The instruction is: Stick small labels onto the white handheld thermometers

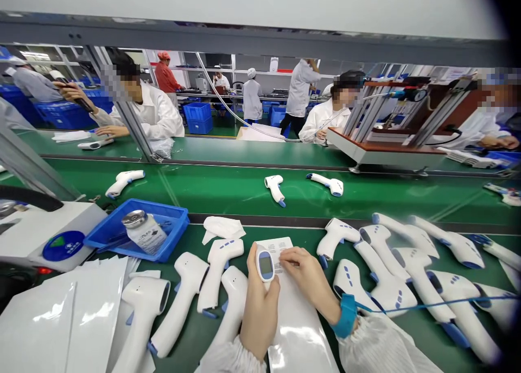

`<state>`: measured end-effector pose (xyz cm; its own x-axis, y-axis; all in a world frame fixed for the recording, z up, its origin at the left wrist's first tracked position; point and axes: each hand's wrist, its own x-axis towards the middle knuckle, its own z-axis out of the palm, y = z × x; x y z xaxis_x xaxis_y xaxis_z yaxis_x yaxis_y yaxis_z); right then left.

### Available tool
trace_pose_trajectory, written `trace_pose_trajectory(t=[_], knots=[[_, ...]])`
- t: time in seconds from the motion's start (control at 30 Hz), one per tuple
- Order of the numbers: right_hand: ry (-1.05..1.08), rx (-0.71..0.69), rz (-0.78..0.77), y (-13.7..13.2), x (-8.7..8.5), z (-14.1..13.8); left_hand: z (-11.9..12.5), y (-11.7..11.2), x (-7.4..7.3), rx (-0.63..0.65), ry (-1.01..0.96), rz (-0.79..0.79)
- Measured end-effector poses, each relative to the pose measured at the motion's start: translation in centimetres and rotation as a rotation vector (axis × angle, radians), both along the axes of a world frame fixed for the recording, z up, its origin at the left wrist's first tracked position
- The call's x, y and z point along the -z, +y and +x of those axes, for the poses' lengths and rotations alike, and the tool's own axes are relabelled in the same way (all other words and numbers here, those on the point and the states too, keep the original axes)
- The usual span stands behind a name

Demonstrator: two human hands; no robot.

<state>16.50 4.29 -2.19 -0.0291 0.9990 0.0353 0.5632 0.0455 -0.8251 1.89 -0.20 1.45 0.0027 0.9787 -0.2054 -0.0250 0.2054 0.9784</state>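
Directly before you lies a green workbench (301, 233). A green conveyor belt (228, 191) runs beyond it, and people in white coats sit across a bright factory hall. Print on the paper sheet (280, 246) and on the bottle (144, 231) in the blue tray (177, 229) is too small to read. Your left hand (260, 308) is closed around a white thermometer (265, 265), upright over the bench, its grey screen rimmed in blue. Your right hand (309, 278), fingers bent, rests its fingertips on the sheet; whether it grips cannot be told. Other thermometers (382, 253) lie either side.
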Motion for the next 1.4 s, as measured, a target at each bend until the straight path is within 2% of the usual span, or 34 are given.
trace_pose_trajectory(t=[0.33, 0.67, 1.0, 1.23, 1.4], knots=[[0.037, 0.011, 0.044, 0.2, 0.8, -0.1, 0.3, 0.2, -0.1, 0.025, 0.018, -0.039], [0.048, 0.025, 0.030, -0.2, 1.1, 0.1, 0.2, 0.1, 0.7, 0.010, 0.001, -0.001], [0.047, 0.042, 0.012, 0.1, 0.6, -0.1, 0.1, 0.3, 0.4, 0.032, -0.025, -0.012], [0.001, 0.029, 0.011, 0.7, 0.1, -0.9, 0.2, 0.4, 0.2, 0.019, 0.024, -0.033], [-0.060, -0.067, 0.084, 0.0, -0.8, -1.1, 0.2, 0.5, -0.2, -0.001, 0.034, -0.038]])
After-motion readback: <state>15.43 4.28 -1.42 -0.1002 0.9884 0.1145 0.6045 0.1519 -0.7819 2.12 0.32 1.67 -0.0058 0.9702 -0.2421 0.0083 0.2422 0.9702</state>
